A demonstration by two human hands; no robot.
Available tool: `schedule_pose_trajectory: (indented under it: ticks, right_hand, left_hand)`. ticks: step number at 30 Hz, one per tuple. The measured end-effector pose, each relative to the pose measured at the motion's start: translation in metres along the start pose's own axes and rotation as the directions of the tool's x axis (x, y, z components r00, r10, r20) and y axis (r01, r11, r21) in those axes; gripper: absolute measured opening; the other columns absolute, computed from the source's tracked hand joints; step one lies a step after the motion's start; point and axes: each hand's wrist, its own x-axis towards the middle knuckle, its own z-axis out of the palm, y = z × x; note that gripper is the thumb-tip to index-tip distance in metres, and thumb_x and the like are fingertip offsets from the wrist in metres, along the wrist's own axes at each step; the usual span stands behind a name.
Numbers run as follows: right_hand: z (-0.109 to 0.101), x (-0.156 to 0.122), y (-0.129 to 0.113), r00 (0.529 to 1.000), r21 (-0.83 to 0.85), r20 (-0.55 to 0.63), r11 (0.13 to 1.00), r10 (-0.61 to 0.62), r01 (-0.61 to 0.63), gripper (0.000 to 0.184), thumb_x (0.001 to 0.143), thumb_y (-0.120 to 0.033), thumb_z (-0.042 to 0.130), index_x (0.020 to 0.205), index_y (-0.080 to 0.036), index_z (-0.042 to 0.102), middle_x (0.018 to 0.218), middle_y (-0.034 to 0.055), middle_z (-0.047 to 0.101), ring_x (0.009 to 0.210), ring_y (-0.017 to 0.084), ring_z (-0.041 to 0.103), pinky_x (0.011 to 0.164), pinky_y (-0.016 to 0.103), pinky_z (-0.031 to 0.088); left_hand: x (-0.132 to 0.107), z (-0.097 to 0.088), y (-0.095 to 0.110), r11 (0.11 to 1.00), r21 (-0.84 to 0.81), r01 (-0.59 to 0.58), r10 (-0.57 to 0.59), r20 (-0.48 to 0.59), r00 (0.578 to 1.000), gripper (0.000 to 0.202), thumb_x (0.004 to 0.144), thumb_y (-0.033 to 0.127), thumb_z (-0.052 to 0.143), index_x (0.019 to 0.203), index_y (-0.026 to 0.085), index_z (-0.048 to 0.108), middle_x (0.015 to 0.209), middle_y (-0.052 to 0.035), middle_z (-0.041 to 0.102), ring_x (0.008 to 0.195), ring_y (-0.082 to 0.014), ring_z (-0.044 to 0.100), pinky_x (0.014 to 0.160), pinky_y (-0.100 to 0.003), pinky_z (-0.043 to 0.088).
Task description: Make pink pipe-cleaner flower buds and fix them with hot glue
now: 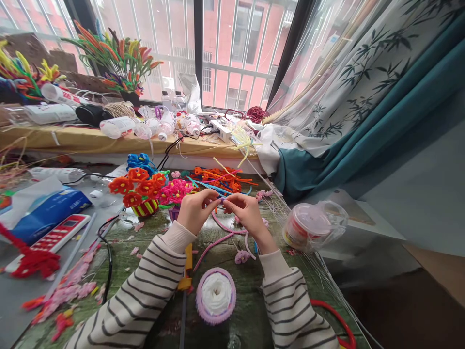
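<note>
My left hand and my right hand meet over the middle of the table, fingertips pinched close together. Between them is a small purple piece of pipe cleaner, mostly hidden by the fingers. Pink pipe cleaners lie curved on the table below the hands. A small lilac pipe-cleaner flower rests under my right wrist. Nearer me stands a round pot with a fuzzy lilac rim and white filling. Beyond the hands lies a pile of orange pipe cleaners.
Pots of orange flowers and pink flowers stand left of my hands. A plastic-wrapped tub sits at the right edge beside thin wires. At left are a red-and-white calculator, a blue tissue pack and a black cable.
</note>
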Motion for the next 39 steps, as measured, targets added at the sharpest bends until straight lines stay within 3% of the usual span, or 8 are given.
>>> schedule_pose_trajectory:
  ticks: [6,12,17,23,29,34,36,39]
  right_hand:
    - [0.001,0.001,0.004,1.0,0.05,0.002,0.999,0.015,-0.015,0.033,0.076,-0.049,0.073,0.074,-0.016,0.069,0.062,0.005,0.071,0.057,0.019,0.068,0.057,0.029,0.055]
    - [-0.004,0.002,0.003,0.993,-0.21,-0.019,0.971,-0.118,0.111,0.019,0.082,-0.037,0.069,0.084,-0.018,0.072,0.073,0.0051,0.073,0.061,0.018,0.067,0.062,0.029,0.053]
    - [-0.005,0.0,-0.001,0.948,-0.496,0.104,0.811,-0.3,0.311,0.015,0.086,-0.03,0.068,0.095,-0.018,0.07,0.086,0.0058,0.072,0.071,0.019,0.066,0.067,0.029,0.05]
    - [-0.004,-0.003,-0.001,0.907,-0.736,0.228,0.547,-0.355,0.399,0.016,0.092,-0.029,0.062,0.102,-0.017,0.067,0.093,0.0079,0.071,0.086,0.022,0.067,0.074,0.03,0.047]
    - [-0.004,-0.003,0.0,0.897,-0.779,0.297,0.461,-0.328,0.426,0.017,0.094,-0.031,0.059,0.103,-0.019,0.067,0.098,0.0084,0.072,0.092,0.022,0.068,0.078,0.028,0.046]
    - [-0.005,-0.004,0.002,0.902,-0.772,0.298,0.477,-0.311,0.42,0.016,0.094,-0.031,0.06,0.1,-0.02,0.068,0.093,0.0069,0.072,0.085,0.02,0.067,0.072,0.027,0.045]
    - [-0.005,-0.003,0.004,0.917,-0.737,0.261,0.551,-0.302,0.392,0.015,0.092,-0.031,0.062,0.1,-0.02,0.069,0.095,0.0064,0.071,0.078,0.018,0.066,0.07,0.027,0.045]
    - [-0.005,-0.001,0.009,0.95,-0.588,0.165,0.747,-0.264,0.309,0.017,0.089,-0.034,0.065,0.097,-0.021,0.069,0.093,0.0051,0.071,0.065,0.015,0.062,0.064,0.026,0.047]
  left_hand:
    - [0.0,0.003,0.0,0.983,-0.158,0.091,-0.086,0.042,0.995,0.019,0.085,0.034,0.064,0.085,0.016,0.07,0.073,-0.0034,0.076,0.061,-0.0146,0.07,0.056,-0.021,0.056]
    - [0.001,0.002,0.0,0.965,-0.196,0.172,-0.165,0.047,0.985,0.019,0.08,0.033,0.067,0.08,0.015,0.073,0.071,-0.0048,0.076,0.061,-0.016,0.069,0.055,-0.022,0.055]
    - [0.003,0.001,0.002,0.959,-0.189,0.21,-0.205,0.049,0.978,0.018,0.078,0.032,0.067,0.079,0.015,0.073,0.072,-0.005,0.076,0.061,-0.0161,0.068,0.055,-0.022,0.053]
    - [0.003,0.003,0.002,0.955,-0.174,0.239,-0.228,0.08,0.97,0.016,0.077,0.03,0.066,0.078,0.015,0.074,0.07,-0.0044,0.076,0.059,-0.016,0.068,0.054,-0.022,0.052]
    - [0.003,0.004,0.002,0.955,-0.156,0.253,-0.238,0.109,0.965,0.015,0.076,0.028,0.065,0.074,0.016,0.073,0.067,-0.0032,0.075,0.056,-0.0148,0.066,0.053,-0.021,0.05]
    - [0.002,0.005,0.001,0.956,-0.14,0.256,-0.242,0.108,0.964,0.013,0.075,0.025,0.066,0.071,0.016,0.072,0.063,-0.0022,0.073,0.054,-0.0137,0.063,0.051,-0.021,0.047]
    - [0.001,0.007,0.0,0.957,-0.139,0.257,-0.244,0.103,0.964,0.013,0.076,0.025,0.065,0.071,0.016,0.072,0.064,-0.0024,0.073,0.055,-0.0136,0.063,0.051,-0.021,0.047]
    - [0.0,0.01,-0.003,0.956,-0.144,0.256,-0.245,0.09,0.965,0.014,0.077,0.027,0.064,0.075,0.015,0.073,0.066,-0.0031,0.074,0.056,-0.0138,0.063,0.052,-0.021,0.048]
